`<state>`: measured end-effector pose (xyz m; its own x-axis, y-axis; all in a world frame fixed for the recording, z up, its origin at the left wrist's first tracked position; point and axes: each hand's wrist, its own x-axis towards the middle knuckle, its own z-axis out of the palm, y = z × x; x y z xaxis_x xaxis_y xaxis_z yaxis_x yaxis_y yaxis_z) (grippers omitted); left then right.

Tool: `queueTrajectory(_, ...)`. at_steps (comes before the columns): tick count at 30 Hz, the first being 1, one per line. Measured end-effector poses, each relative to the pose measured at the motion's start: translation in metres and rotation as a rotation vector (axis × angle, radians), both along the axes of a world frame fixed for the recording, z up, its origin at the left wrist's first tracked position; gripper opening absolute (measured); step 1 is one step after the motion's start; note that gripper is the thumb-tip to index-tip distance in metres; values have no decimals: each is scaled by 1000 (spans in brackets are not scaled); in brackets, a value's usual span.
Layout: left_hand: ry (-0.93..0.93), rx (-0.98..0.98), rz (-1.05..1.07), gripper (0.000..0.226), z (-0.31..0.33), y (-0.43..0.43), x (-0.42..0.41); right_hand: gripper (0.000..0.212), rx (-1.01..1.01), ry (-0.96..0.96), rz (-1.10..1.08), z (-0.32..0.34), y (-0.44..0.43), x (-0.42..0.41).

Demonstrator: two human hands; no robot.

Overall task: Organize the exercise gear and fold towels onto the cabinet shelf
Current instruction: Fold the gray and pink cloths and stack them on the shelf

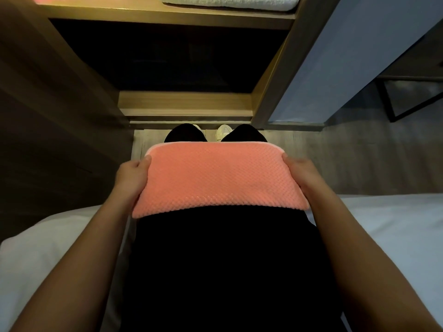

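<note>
The coral towel (218, 178) lies folded into a thick oblong across the person's lap, near the middle of the view, with the cabinet straight ahead on the far side. The left hand (130, 174) takes its left end and the right hand (300, 173) its right end. Each grip pinches the towel, thumb on the top face and fingers tucked out of sight beneath (so how far they reach under I cannot tell).

By its look the towel is light, soft and plush, with a waffled pile that should give friction rather than slip. Nothing about it seems fragile. The trouble is floppiness: held only by the ends, the middle is likely to sag, and the folded layers may slide apart or fall open. A hold from beneath, with palms flat under each end and thumbs clamping the layers on top, seems the safer way to lift it and keep it level.

A white towel (227, 2) already lies on the lit shelf (167, 19) at the far top of the view, toward its right. The compartment below is dark and its contents cannot be made out. The white bed (388, 226) shows on both sides of the lap.
</note>
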<state>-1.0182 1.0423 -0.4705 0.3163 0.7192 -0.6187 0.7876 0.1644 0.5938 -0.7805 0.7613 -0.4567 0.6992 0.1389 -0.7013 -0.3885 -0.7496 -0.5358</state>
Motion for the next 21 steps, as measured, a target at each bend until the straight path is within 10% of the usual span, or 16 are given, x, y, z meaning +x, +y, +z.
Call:
queueTrajectory(10, 1, -298, 54, 42, 12, -1, -15, 46, 120, 197, -33, 9, -13, 1)
queueTrajectory(21, -275, 139, -100, 33, 117, -5, 28, 16, 369, -116, 107, 91, 24, 9)
